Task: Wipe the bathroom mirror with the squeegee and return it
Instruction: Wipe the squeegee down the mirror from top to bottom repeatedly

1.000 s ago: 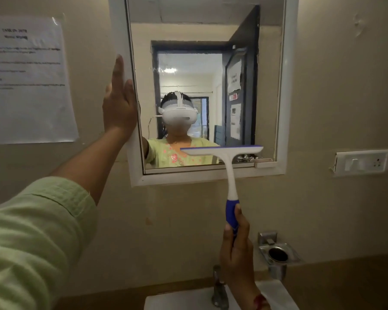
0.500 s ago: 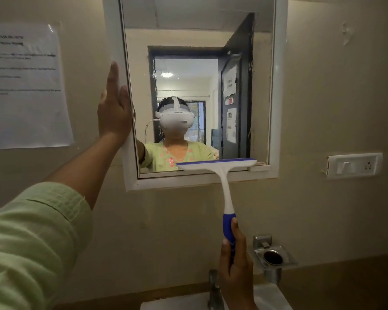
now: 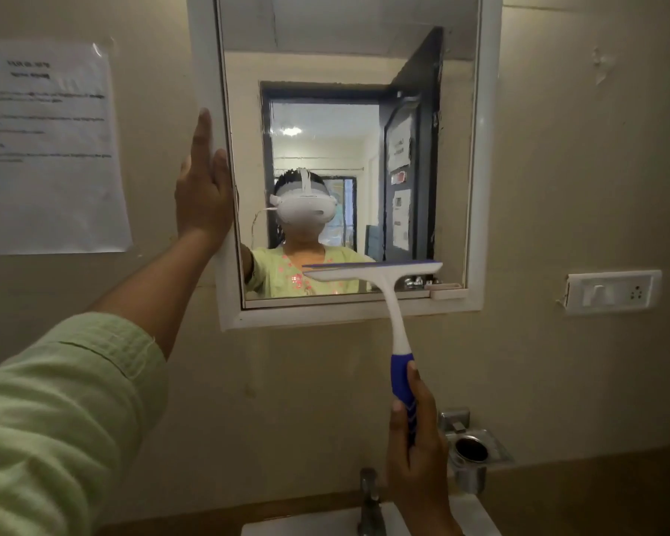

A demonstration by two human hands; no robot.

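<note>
Squeegee (image 3: 380, 282) first: our right hand (image 3: 416, 454) is wrapped around its blue grip, and its blade lies across the lower right of the mirror (image 3: 349, 148), just above the bottom frame. Half a second ago the blade sat at about the same low spot on the glass, after sliding down from a little higher the moment before, so we judge this downward stroke to be at its end. What comes next is probably lifting off for another pass, or finishing. Our left hand (image 3: 204, 187) lies flat and open against the mirror's left frame edge, gripping nothing, as it did a second ago. Faint streaks show on the upper glass. Around us are a beige wall, a paper notice (image 3: 47, 148) to the left, a switch plate (image 3: 612, 292) to the right, and below, a metal holder (image 3: 474, 454), a tap (image 3: 370, 500) and a white basin (image 3: 318, 526).
</note>
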